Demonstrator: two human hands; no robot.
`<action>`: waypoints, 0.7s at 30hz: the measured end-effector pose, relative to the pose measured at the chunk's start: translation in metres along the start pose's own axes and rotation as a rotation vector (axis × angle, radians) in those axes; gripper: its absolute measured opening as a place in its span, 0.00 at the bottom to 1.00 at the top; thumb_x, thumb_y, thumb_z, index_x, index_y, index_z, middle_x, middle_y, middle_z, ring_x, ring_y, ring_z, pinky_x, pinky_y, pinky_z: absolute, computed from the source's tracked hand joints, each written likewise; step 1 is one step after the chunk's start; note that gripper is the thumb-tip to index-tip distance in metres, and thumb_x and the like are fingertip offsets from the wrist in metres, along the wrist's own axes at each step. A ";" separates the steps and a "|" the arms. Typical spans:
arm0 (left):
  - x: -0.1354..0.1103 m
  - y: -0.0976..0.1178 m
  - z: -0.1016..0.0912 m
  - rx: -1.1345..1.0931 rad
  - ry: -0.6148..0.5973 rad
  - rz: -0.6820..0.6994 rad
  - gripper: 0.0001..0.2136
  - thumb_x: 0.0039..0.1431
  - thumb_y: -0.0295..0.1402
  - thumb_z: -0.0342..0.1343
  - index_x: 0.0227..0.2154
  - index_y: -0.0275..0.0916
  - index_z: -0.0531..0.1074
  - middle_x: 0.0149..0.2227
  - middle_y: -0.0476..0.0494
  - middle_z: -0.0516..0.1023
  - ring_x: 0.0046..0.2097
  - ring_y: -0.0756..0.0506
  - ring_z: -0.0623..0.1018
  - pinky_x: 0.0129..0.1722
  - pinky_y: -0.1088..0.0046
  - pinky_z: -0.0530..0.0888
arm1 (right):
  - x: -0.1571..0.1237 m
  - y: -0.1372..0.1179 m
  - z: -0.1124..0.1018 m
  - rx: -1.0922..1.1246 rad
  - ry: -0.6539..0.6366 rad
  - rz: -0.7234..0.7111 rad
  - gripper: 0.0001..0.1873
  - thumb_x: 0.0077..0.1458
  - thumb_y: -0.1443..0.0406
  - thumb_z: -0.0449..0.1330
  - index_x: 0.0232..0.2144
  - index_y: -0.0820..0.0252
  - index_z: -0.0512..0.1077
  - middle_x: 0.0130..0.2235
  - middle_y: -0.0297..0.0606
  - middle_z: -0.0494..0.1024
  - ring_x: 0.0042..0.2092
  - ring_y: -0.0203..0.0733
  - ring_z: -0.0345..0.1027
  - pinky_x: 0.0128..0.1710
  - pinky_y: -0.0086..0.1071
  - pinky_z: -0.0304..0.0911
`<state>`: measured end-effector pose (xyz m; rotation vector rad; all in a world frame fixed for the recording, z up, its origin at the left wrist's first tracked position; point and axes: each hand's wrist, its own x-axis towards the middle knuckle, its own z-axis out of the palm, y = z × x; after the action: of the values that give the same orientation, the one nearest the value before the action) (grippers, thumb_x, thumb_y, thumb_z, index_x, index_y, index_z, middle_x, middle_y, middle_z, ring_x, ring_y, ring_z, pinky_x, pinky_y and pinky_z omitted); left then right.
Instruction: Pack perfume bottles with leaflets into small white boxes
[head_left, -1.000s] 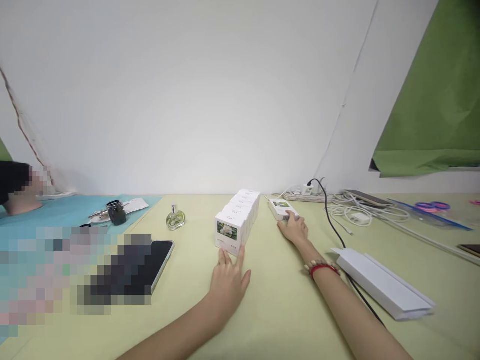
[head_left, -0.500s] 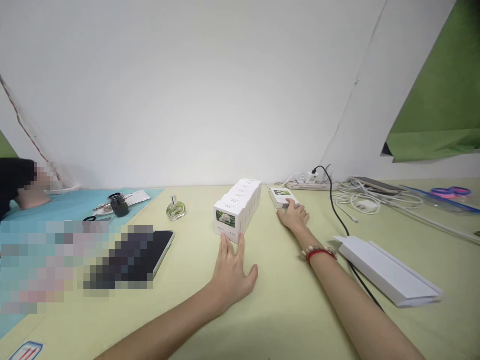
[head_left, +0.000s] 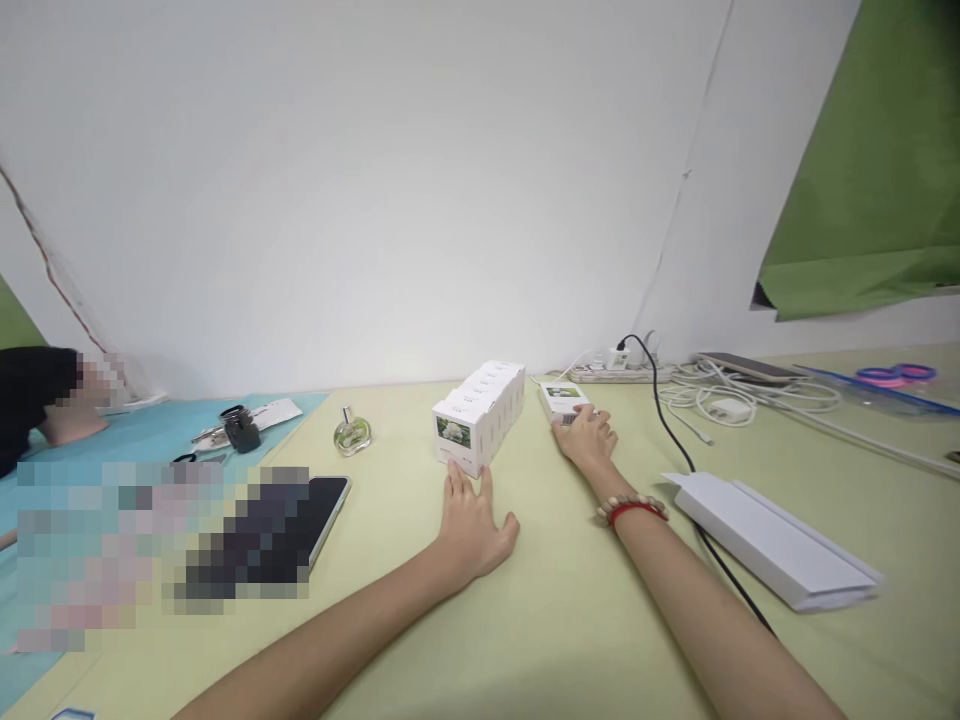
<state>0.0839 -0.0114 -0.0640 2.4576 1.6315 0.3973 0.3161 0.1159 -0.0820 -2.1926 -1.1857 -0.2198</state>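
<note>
A row of white cartons (head_left: pixel 491 430) stands packed together on the table, the front one printed with a white flower on green leaves. My left hand (head_left: pixel 474 525) lies low before the row, its fingers spread and their tips against the bottom of the front carton. To the right of the row, a similar white carton (head_left: pixel 559 397) lies flat. My right hand (head_left: pixel 589 437) is around the near end of this carton, thumb at the left and bent fingers over the top and right side. The hand hides that end. Beads and a red band circle the right wrist.
Left of the row are a perfume bottle (head_left: pixel 352 432), a phone (head_left: pixel 328 510) and a dark jar (head_left: pixel 240 428). An open white box (head_left: pixel 772 540) lies by my right forearm, over a black cable (head_left: pixel 667 415). Behind are white cables (head_left: pixel 724 400) and a power strip (head_left: pixel 585 375). Another person's arm (head_left: pixel 75 420) shows far left.
The view has shifted slightly. Both hands keep their places, the left at the front of the row and the right on the flat carton.
</note>
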 end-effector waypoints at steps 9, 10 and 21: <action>0.015 -0.005 0.000 -0.120 -0.033 0.077 0.34 0.53 0.47 0.40 0.60 0.35 0.48 0.63 0.36 0.43 0.63 0.32 0.35 0.59 0.52 0.42 | 0.002 0.001 0.003 -0.037 -0.014 -0.082 0.29 0.52 0.57 0.51 0.56 0.51 0.53 0.56 0.52 0.46 0.48 0.56 0.59 0.44 0.46 0.52; 0.017 -0.006 0.000 -0.138 -0.037 0.088 0.33 0.52 0.47 0.41 0.60 0.36 0.49 0.63 0.36 0.44 0.63 0.33 0.35 0.60 0.53 0.42 | 0.002 0.000 0.002 -0.040 -0.031 -0.105 0.28 0.52 0.57 0.51 0.55 0.51 0.54 0.56 0.51 0.44 0.48 0.56 0.59 0.44 0.46 0.52; 0.027 -0.014 -0.003 -0.265 0.186 0.018 0.20 0.54 0.34 0.41 0.50 0.38 0.59 0.51 0.41 0.66 0.57 0.45 0.61 0.56 0.66 0.57 | -0.026 -0.005 -0.018 0.003 0.038 -0.086 0.24 0.51 0.57 0.50 0.49 0.60 0.60 0.55 0.51 0.51 0.52 0.53 0.55 0.49 0.44 0.52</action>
<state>0.0810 0.0187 -0.0614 2.2957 1.5084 0.8111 0.2998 0.0890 -0.0771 -2.1272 -1.2591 -0.2944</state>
